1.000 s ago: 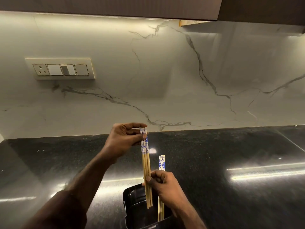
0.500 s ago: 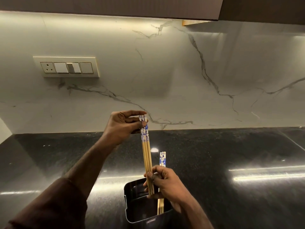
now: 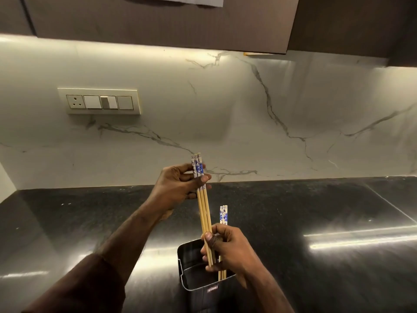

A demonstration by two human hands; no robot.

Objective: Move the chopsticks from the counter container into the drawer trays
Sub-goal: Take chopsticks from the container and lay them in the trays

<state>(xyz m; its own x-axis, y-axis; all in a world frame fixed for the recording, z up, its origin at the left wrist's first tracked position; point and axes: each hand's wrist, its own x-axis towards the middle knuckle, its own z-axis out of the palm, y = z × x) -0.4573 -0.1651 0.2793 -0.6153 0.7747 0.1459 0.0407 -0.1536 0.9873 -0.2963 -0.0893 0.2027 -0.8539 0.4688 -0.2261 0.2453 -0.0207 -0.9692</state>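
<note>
Switch plate [image 3: 99, 101] sits on the marble wall at 10 o'clock, well apart from the work. Left hand [image 3: 178, 188], just above frame centre, has fingers & thumb curled round the blue-patterned tops of a bundle of chopsticks [image 3: 204, 213], approx. three sticks pressed together & nearly upright. At 6 o'clock the right hand [image 3: 228, 249] pinches the same bundle near its lower tips, right over the black container [image 3: 191, 265] on the dark counter [image 3: 316, 211]. Remaining chopsticks [image 3: 223, 214], a few more, stand in the container's right corner, just beside the right hand, partly hidden by it.

Step in hand, by my read: pulling the first bundle out of the container, both hands steadying it. Drawer & trays not in view. Next move needs a clean lift w/o snagging the rim or knocking the remaining sticks, then a carry down to the drawer.
</note>
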